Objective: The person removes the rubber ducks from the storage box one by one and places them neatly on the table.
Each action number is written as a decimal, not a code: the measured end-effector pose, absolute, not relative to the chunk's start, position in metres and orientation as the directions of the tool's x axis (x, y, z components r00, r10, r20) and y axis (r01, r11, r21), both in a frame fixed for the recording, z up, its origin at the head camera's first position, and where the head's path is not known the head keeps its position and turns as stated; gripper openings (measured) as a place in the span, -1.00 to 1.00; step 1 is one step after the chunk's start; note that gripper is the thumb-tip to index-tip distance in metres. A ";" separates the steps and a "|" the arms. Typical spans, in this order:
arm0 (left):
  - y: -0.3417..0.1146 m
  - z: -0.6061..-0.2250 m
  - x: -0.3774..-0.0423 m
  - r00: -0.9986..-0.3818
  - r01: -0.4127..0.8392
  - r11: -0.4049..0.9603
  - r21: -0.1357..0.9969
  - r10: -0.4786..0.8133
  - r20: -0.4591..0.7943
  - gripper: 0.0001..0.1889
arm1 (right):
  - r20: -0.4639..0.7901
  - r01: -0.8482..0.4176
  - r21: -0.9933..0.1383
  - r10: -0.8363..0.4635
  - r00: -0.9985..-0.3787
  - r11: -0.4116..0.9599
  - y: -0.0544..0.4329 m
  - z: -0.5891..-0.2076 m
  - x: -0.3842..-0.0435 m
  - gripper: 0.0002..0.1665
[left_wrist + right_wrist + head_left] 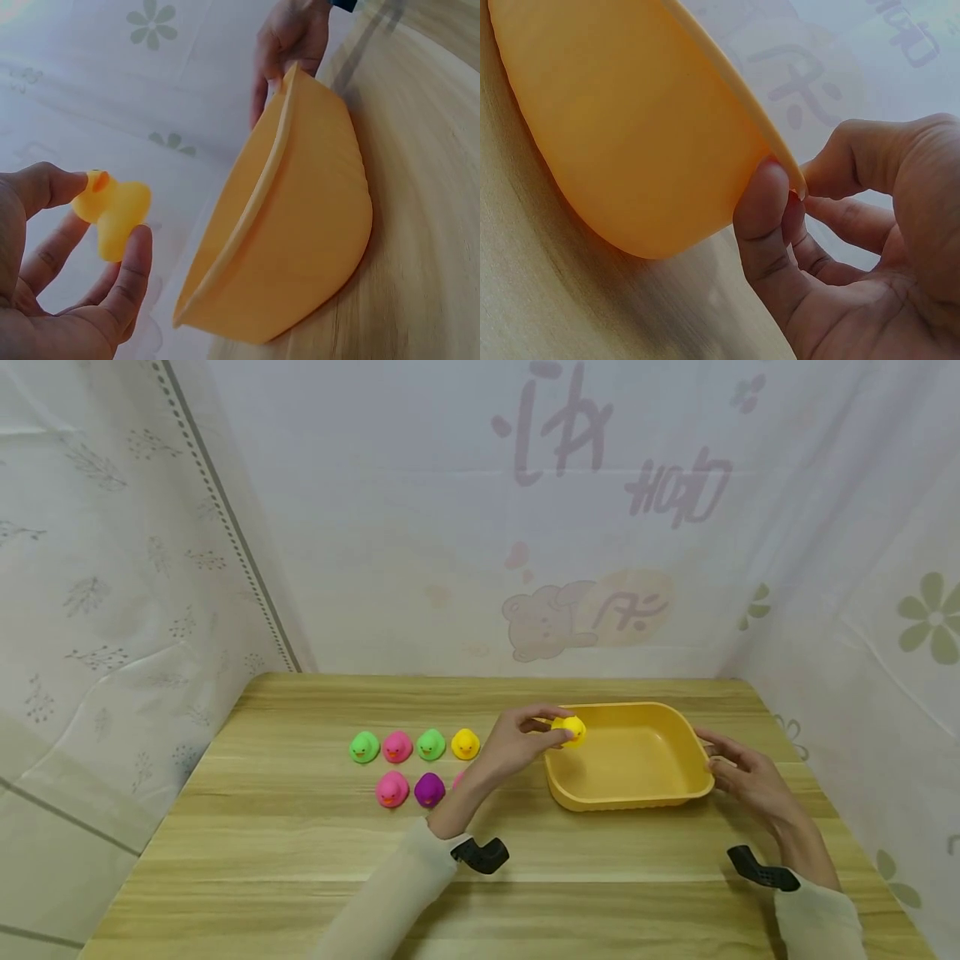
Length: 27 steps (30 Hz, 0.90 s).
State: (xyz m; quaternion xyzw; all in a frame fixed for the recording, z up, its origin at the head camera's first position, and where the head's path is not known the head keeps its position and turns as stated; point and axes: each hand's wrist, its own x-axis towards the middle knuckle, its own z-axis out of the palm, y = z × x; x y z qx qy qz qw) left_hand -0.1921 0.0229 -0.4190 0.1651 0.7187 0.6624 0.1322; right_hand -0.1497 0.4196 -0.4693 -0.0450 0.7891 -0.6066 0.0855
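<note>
My left hand (519, 745) pinches a yellow rubber duck (114, 211) between thumb and fingertips. In the head view the duck overlaps the left rim of an orange plastic basin (626, 760); the left wrist view shows it raised beside the basin. With thumb and fingers, my right hand (870, 217) pinches the basin's right rim. Left of my left hand, a row of ducks holds a green one (364, 747), a pink one (397, 747), another green duck (431, 745) and a yellow one (466, 744). Nearer me sit a pink duck (392, 789) and a purple duck (430, 789); my left wrist mostly hides another pink one.
Everything stands on a wood-grain table (255, 827). A pale printed curtain (390, 543) hangs behind it, with more patterned cloth at both sides. Each wrist wears a black curved device, the left device (482, 855) and the right device (761, 870).
</note>
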 end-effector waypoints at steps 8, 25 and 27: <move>-0.004 -0.418 -0.187 -0.917 0.082 0.048 0.995 0.396 0.057 -0.69 | -0.078 0.034 -0.969 -0.175 -0.981 0.245 0.419 -0.469 -0.149 -0.31; -0.075 -0.408 -0.174 -0.949 0.043 0.091 0.995 0.314 0.013 -0.68 | -0.080 0.046 -0.979 -0.162 -0.984 0.199 0.419 -0.472 -0.151 -0.31; -0.084 -0.408 -0.173 -0.953 0.039 0.092 0.995 0.304 0.010 -0.68 | -0.070 0.039 -0.983 -0.169 -0.983 0.180 0.419 -0.472 -0.151 -0.31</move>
